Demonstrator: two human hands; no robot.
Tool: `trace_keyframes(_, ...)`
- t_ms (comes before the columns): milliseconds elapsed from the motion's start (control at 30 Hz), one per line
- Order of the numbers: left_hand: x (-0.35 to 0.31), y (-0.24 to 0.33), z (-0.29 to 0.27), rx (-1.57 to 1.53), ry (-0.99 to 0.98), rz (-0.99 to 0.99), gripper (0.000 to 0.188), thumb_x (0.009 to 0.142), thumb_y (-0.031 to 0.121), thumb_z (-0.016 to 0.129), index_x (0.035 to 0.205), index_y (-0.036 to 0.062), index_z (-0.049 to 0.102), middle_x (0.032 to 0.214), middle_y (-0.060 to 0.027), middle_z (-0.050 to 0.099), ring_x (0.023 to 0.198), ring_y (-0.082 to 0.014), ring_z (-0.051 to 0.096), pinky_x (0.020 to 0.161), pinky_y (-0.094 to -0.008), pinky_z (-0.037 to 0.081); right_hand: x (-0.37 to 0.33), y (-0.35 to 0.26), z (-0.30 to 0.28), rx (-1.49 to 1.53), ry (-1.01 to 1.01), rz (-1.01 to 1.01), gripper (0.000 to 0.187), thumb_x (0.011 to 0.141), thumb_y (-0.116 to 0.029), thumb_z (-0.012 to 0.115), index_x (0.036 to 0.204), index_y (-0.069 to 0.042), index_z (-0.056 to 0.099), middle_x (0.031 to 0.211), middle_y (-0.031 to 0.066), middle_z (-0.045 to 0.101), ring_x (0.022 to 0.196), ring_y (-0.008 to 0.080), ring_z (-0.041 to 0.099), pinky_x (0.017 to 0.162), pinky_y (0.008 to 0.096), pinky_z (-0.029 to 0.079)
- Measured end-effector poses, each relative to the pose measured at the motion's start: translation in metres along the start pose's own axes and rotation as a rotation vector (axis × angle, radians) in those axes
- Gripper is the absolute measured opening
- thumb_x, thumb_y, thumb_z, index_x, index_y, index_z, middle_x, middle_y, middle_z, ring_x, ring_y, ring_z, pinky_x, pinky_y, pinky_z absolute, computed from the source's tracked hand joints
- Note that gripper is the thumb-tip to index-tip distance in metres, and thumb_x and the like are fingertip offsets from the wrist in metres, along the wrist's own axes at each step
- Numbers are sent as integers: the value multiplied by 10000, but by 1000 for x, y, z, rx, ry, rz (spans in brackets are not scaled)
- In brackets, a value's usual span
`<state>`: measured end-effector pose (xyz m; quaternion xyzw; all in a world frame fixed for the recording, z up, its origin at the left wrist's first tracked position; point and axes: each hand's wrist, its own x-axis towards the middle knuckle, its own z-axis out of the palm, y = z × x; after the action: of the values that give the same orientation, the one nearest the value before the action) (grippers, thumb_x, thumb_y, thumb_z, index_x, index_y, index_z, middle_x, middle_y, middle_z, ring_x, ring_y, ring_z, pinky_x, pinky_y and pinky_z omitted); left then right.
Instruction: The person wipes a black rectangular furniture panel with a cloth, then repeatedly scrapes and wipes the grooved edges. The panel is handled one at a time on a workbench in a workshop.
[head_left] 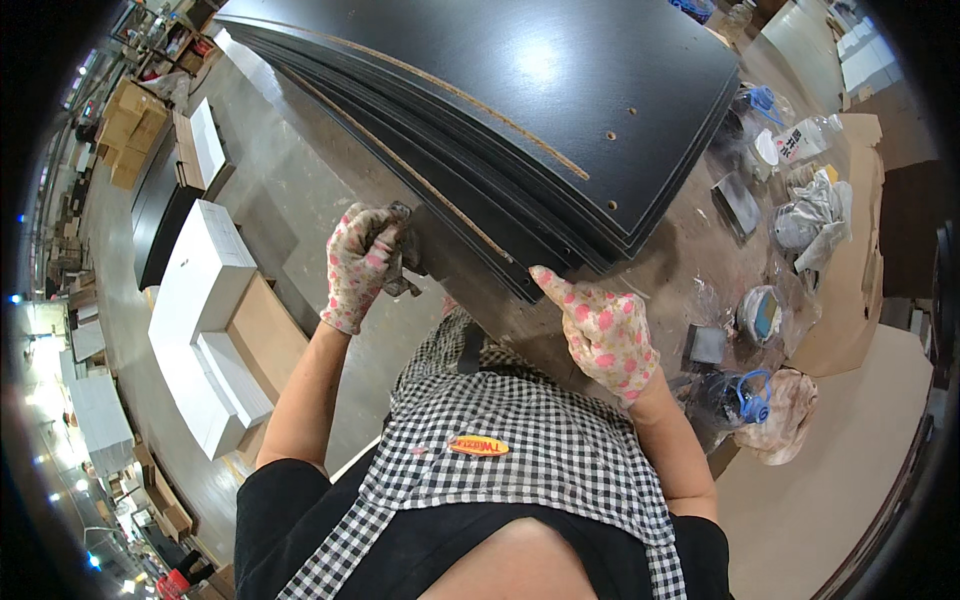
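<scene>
A stack of black flat panels (480,85) with rounded corners lies on the worktable. Their bare brown board shows along grooves and in a few round holes in the top panel. My left hand (358,262), in a pink-spotted glove, is closed around a dirty dark rag (404,255), to the left of the stack's near edge. My right hand (608,342), gloved alike, has one finger stretched out, its tip at the near corner of a lower panel. The other fingers look curled, and nothing shows in that hand.
Along the table's right side stand a clear bottle (805,138), a blue-handled jug (730,405), a round tub (760,315), a dark block (706,345) and crumpled plastic. Cardboard (850,240) lies beyond them. On the floor at left are white boxes (205,285) and more black panels (165,205).
</scene>
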<state>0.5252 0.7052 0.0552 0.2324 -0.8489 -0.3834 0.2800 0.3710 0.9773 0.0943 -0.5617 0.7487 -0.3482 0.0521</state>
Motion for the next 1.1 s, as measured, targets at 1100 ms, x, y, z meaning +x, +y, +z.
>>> trace_keyframes(1100, -20, 38, 14, -32, -204, 21, 132, 829, 44, 651, 958, 41, 681, 975, -95, 645, 945, -248, 629, 822, -335, 504, -4, -1, -1, -194, -9, 37, 666, 678, 42, 609, 1310, -165, 577, 865, 117, 657, 585, 259, 586, 568, 339, 508)
